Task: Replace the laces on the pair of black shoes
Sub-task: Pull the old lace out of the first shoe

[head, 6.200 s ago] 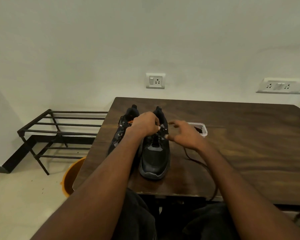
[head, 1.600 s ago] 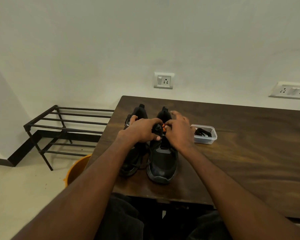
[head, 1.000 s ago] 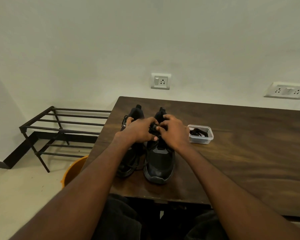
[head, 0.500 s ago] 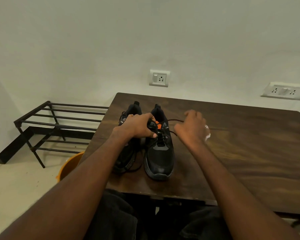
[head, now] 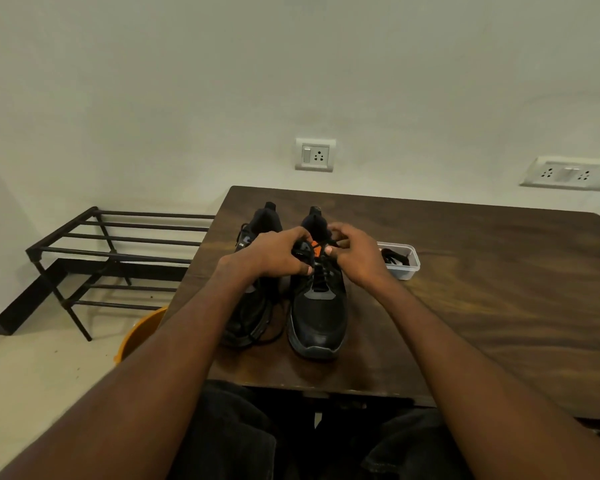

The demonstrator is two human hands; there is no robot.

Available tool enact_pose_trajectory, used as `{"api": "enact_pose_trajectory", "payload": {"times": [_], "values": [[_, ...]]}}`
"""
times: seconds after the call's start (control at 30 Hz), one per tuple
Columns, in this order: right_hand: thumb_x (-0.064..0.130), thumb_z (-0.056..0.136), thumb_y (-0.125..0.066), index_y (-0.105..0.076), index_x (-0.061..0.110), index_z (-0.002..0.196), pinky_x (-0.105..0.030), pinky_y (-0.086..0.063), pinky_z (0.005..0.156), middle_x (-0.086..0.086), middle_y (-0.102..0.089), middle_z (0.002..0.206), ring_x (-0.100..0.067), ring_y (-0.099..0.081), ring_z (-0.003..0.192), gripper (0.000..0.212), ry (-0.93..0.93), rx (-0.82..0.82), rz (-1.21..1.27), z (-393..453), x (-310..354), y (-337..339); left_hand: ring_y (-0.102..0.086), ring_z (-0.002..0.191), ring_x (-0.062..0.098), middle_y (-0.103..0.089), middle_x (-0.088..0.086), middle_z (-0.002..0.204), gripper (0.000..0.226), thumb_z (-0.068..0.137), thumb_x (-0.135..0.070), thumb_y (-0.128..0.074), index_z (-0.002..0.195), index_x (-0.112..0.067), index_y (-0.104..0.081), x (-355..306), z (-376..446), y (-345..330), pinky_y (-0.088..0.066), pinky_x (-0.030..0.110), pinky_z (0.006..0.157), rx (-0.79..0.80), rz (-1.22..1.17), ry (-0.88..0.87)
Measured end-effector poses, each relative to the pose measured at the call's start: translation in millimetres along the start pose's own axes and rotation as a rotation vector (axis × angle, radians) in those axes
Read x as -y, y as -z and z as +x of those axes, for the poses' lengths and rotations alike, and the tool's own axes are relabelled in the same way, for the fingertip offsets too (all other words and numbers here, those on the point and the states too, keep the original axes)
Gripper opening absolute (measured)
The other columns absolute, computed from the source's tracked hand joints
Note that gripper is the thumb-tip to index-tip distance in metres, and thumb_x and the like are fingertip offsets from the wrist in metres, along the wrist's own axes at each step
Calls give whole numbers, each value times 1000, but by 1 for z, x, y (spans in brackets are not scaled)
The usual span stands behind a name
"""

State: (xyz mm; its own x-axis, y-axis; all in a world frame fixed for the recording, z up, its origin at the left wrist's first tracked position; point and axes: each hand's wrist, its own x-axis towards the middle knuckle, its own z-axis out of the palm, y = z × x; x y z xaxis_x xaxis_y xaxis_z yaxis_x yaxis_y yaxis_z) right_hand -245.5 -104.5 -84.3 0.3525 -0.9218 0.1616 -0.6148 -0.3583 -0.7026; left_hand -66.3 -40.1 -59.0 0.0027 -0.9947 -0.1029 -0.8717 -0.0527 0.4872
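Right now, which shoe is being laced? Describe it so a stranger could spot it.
On the dark wooden table two black shoes stand side by side. It is the right shoe, nearer the clear plastic tub. Both hands meet over its orange-tabbed tongue; the left shoe is partly hidden.

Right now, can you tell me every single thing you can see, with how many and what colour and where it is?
shoes: two, black, side by side near the table's left front corner, toes toward the person
lace: black, threaded up the right-hand shoe
container: one, clear plastic, on the table right of the shoes, dark laces inside
table: one, dark brown wood, against the wall
rack: one, black metal, on the floor left of the table
bucket: one, orange, on the floor by the table's left edge, partly hidden
wall sockets: two plates, white, on the wall behind the table
left hand: grips the right-hand shoe's upper
right hand: pinches the lace at the top eyelets
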Motion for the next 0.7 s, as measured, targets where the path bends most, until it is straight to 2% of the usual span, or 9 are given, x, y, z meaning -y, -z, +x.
{"api": "enact_pose_trajectory", "payload": {"times": [0.1, 0.2, 0.3, 0.33, 0.4, 0.43, 0.5, 0.63, 0.7], "values": [[14, 93, -75, -80, 22, 103, -40, -60, 90, 3, -76, 100, -11, -70, 93, 13, -24, -90, -6, 2, -3, -2, -53, 103, 13, -60, -8, 118, 57, 91, -35, -73, 141, -42, -47, -6, -2, -1, -35, 44, 114, -14, 56, -28], [11, 93, -73, -78, 23, 84, -41, -61, 85, 5, -75, 86, -10, -70, 84, 15, -95, -164, -17, 4, -4, 1, -59, 116, 19, -63, -5, 125, 54, 91, -35, -74, 138, -40, -49, -10, -2, -2, -31, 50, 118, -27, 87, -16], [18, 95, -73, -75, 20, 101, -40, -59, 89, 3, -73, 97, -13, -69, 93, 7, -109, -64, 45, 3, -7, 0, -60, 117, 20, -63, 0, 132, 60, 90, -32, -75, 142, -35, -46, -9, -4, -3, -44, 45, 110, -12, 21, -6], [20, 96, -73, -73, 19, 109, -38, -58, 90, 3, -72, 102, -15, -68, 96, 13, -103, -30, 38, 1, -5, 0, -61, 117, 20, -62, 1, 133, 62, 90, -31, -76, 143, -33, -44, -9, -4, -3, -47, 43, 108, -12, 9, -2], [21, 96, -73, -74, 21, 104, -34, -56, 84, 4, -73, 99, -14, -69, 94, 8, -99, -35, -23, 1, -4, -2, -61, 114, 19, -63, 0, 129, 64, 90, -30, -75, 145, -35, -42, -10, -6, -2, -47, 43, 107, -10, 13, -6], [19, 96, -72, -74, 25, 93, -33, -56, 80, 5, -73, 94, -13, -70, 90, 7, -106, -61, -43, 0, -3, -2, -61, 110, 18, -63, -3, 123, 63, 91, -31, -74, 145, -37, -41, -10, -6, -2, -45, 45, 108, -11, 25, -15], [15, 96, -68, -68, 28, 78, -36, -58, 78, 4, -73, 88, -13, -69, 85, 22, -161, -112, -52, 2, -5, -1, -57, 100, 14, -59, -11, 106, 58, 92, -32, -71, 141, -41, -42, -11, -7, -2, -39, 48, 113, -16, 51, -24], [15, 105, -49, -62, 16, 90, -47, -62, 85, -6, -75, 90, -21, -75, 79, 20, -362, -287, 359, 4, -6, 11, -55, 100, 12, -53, -18, 95, 50, 93, -37, -70, 136, -43, -44, -9, -7, -2, -31, 50, 119, 0, 30, 7], [11, 103, -48, -61, 12, 94, -43, -63, 81, -11, -77, 86, -21, -75, 71, 16, -371, -257, 467, -3, -6, 27, -54, 116, 18, -56, -12, 110, 46, 92, -40, -69, 132, -47, -47, -8, -6, -2, -20, 54, 121, -10, 63, 2]]}}
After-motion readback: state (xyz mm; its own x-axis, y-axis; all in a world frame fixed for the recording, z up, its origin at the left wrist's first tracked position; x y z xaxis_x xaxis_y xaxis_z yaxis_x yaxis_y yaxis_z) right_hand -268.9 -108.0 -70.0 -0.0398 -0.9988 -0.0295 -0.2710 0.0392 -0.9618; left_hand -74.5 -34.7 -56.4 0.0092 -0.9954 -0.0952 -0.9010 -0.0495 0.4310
